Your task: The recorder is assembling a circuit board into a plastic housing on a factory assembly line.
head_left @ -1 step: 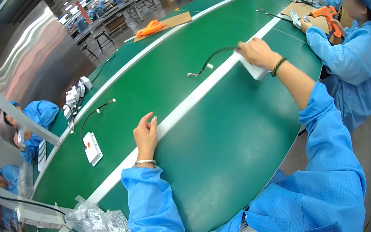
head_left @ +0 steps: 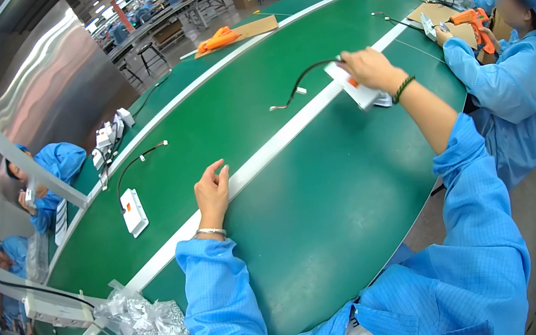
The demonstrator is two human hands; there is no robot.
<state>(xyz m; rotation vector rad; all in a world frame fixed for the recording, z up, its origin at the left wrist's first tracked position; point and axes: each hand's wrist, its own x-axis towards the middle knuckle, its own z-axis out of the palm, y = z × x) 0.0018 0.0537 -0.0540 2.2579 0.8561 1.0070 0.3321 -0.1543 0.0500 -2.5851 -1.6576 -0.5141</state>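
Left hand (head_left: 212, 190) hangs loose by the long white strip (head_left: 284, 138) that runs across the green bench (head_left: 320, 229). Its fingers are a little bent, with gaps between them, and it holds nothing. From where I stand, I can't tell if it touches the strip. By the strip's left end, on the near side, sits a crinkly clear bag (head_left: 144, 324) with small shiny bits in it.

Up along the strip, toward its right end, the right hand (head_left: 372, 70) has its fingers closed on a flat white box (head_left: 359, 95). That box has an orange patch, and it is tipped up over the strip. Its black cord (head_left: 310, 69) bends away past the strip, with a small white plug (head_left: 301, 90) on it.

Just past the strip, toward its left end, a second white box (head_left: 134, 212) lies on the green top. By the strip's right end I see a worker in blue (head_left: 512, 72) with an orange tool (head_left: 467, 18). Far past the strip, another orange tool (head_left: 218, 39) lies on brown cardboard (head_left: 258, 27).
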